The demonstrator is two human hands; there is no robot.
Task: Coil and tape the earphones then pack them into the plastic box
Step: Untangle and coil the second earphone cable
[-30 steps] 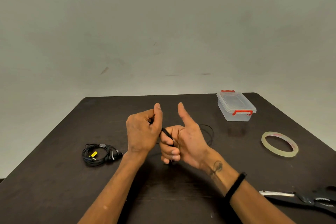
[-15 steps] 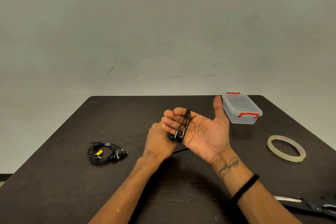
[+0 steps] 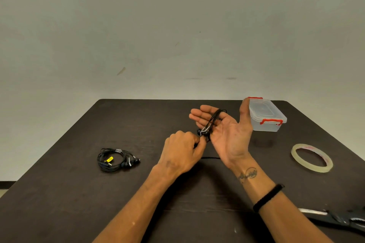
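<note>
Your right hand lies flat, palm up, as a former for the earphones looped across its fingers, while your left hand pinches the cord below to feed turns; box waits closed behind.

Two bare forearms reach in from the bottom edge, over a dark surface. R hand is raised palm-up, fingers straight and together pointing away and left, thumb stuck up apart from them; black cord wraps across the fingers. R wrist has a tattoo on its inner side and a black band further down the arm. L hand sits lower, just left of the R palm, back to camera, fingers curled, pinching the cord at the R hand's lower edge.
</note>
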